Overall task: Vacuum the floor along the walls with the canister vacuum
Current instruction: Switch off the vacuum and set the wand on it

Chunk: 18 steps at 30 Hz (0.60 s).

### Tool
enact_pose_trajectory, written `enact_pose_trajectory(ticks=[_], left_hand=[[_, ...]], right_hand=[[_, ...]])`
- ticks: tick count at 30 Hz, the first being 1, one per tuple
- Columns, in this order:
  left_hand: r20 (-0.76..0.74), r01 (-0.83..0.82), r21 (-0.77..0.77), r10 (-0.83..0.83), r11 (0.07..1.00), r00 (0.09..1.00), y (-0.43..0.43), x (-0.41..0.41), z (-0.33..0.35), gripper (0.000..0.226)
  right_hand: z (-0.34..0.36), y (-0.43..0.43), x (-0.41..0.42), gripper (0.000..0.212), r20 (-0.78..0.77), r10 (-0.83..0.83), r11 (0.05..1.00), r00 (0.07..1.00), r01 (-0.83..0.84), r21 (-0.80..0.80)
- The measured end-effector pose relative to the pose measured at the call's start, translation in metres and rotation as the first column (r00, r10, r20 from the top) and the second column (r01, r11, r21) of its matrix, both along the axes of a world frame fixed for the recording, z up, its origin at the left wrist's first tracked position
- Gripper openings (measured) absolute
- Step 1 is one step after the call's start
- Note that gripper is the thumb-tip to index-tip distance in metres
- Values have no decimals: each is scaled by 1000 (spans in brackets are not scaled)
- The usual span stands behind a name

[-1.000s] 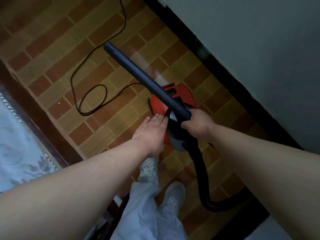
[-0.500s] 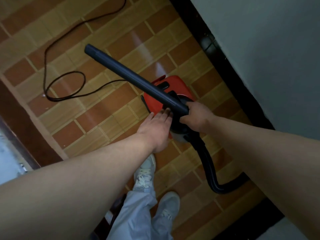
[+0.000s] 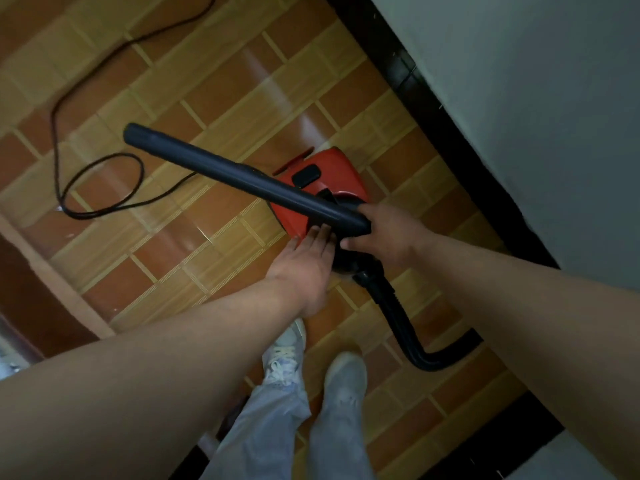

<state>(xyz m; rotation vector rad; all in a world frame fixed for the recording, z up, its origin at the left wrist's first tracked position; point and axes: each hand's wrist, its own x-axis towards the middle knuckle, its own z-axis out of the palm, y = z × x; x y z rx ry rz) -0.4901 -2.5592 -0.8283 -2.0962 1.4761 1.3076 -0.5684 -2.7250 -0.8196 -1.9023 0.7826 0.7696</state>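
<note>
Right hand (image 3: pixel 388 237) grips the near end of the dark wand (image 3: pixel 242 178) at frame centre. Left hand (image 3: pixel 304 265), fingers straight, touches the red canister vacuum (image 3: pixel 322 174) directly beneath.

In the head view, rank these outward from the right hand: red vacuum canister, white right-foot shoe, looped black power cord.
1. Red vacuum canister, directly under the right hand holding the dark plastic wand.
2. White right-foot shoe, lower down, on the floor.
3. Looped black power cord, far left.
</note>
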Motion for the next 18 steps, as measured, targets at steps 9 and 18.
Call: enact_pose_trajectory(ticks=[9,18], left_hand=[[-16,-73,-3,73,997,997,-5,1,4,96],[24,-251,-83,254,964,967,-10,14,-9,94]], right_hand=[[0,-68,-49,37,-32,-144,969,989,134,-206],[-55,-88,-65,40,-105,-187,957,977,157,-242]])
